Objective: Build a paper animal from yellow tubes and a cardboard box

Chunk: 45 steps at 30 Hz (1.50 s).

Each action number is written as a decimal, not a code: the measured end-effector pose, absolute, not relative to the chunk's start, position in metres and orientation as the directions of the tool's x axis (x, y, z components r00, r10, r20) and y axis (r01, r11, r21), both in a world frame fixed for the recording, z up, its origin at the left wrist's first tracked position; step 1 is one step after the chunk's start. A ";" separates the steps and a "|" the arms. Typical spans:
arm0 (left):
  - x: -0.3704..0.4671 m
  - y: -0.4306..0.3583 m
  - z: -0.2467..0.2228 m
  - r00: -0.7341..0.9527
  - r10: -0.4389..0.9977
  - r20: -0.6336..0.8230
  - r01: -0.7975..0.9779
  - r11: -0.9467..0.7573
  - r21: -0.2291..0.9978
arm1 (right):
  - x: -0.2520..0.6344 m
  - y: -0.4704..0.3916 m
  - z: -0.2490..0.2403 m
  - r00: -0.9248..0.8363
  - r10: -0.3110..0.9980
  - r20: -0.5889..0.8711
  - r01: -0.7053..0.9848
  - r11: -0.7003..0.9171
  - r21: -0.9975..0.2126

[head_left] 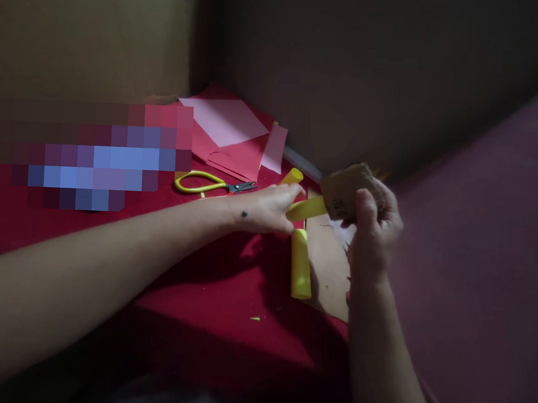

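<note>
My right hand is closed on a small piece of brown cardboard, with the thumb on its near face and dark print on its lower part. A yellow paper piece stretches from the cardboard's left edge towards my left hand. That hand reaches across with thumb and index finger apart around the yellow piece's end; its other fingers are hidden. Just below lies a rolled yellow paper tube. Another yellow roll shows partly behind my left fingers.
Yellow-handled scissors lie on the red surface, left of my hand. Red and pink paper sheets are stacked behind. A larger cardboard sheet lies beneath the right hand. A dark wall rises at the back; the left is pixelated.
</note>
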State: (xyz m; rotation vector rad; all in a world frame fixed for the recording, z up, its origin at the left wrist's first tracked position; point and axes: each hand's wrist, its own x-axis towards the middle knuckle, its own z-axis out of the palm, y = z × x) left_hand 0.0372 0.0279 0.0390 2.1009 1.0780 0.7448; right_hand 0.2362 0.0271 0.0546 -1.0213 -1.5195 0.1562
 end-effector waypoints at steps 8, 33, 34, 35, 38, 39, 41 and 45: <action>0.019 0.039 0.049 0.347 0.938 0.024 0.616 -0.247 0.748 | 0.215 0.039 0.060 0.002 0.616 0.788 0.801 0.470 -0.370; 0.029 0.049 0.029 0.330 0.937 0.118 0.402 -0.252 0.880 | 0.208 0.036 0.061 -0.072 0.654 0.753 0.877 0.401 -0.265; 0.030 0.048 0.029 0.341 0.930 0.140 0.371 -0.270 0.888 | 0.208 0.036 0.062 -0.071 0.658 0.749 0.873 0.404 -0.272; 0.030 0.048 0.030 0.353 0.921 0.167 0.342 -0.293 0.893 | 0.208 0.035 0.062 -0.070 0.662 0.746 0.868 0.409 -0.281; 0.031 0.048 0.030 0.362 0.906 0.219 0.276 -0.329 0.903 | 0.209 0.035 0.063 -0.061 0.667 0.742 0.848 0.427 -0.314; 0.032 0.048 0.030 0.362 0.905 0.222 0.254 -0.325 0.911 | 0.210 0.035 0.063 -0.055 0.666 0.744 0.839 0.435 -0.327; 0.033 0.048 0.030 0.370 0.903 0.220 0.212 -0.312 0.926 | 0.215 0.037 0.063 -0.034 0.660 0.750 0.812 0.456 -0.365; 0.034 0.046 0.030 0.373 0.892 0.256 0.224 -0.354 0.908 | 0.228 0.044 0.061 0.075 0.743 0.666 0.625 0.485 -0.612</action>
